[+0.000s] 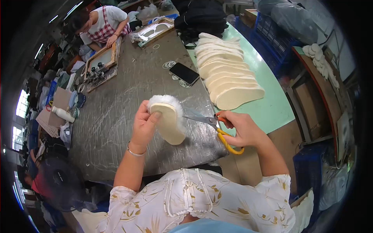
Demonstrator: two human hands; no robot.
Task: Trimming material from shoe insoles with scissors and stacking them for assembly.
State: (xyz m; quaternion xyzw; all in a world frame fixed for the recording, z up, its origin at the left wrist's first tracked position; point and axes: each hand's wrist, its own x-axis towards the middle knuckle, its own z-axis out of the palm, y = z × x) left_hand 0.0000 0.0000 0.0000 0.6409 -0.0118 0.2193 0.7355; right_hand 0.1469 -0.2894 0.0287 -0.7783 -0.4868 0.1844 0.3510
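Left hand (143, 126) pinching fleecy insole (169, 123), back mostly hidden, right hand (245, 130) gripping scissors (212, 120), tip contact unclear

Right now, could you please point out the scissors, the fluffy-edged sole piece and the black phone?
Scissors (212, 121): head view, on the metal near the pivot.
Fluffy-edged sole piece (168, 121): head view, on its flat cream face.
Black phone (184, 73): head view, mid-screen.

Lit by tube lights (73, 10) and bright windows (22, 103) at far left; furnished with a broad, shiny grey worktable (132, 77) beside a glossy pale-green tabletop (272, 97), with a brown-topped bench (329, 93) farther right, above tan flooring (285, 143).
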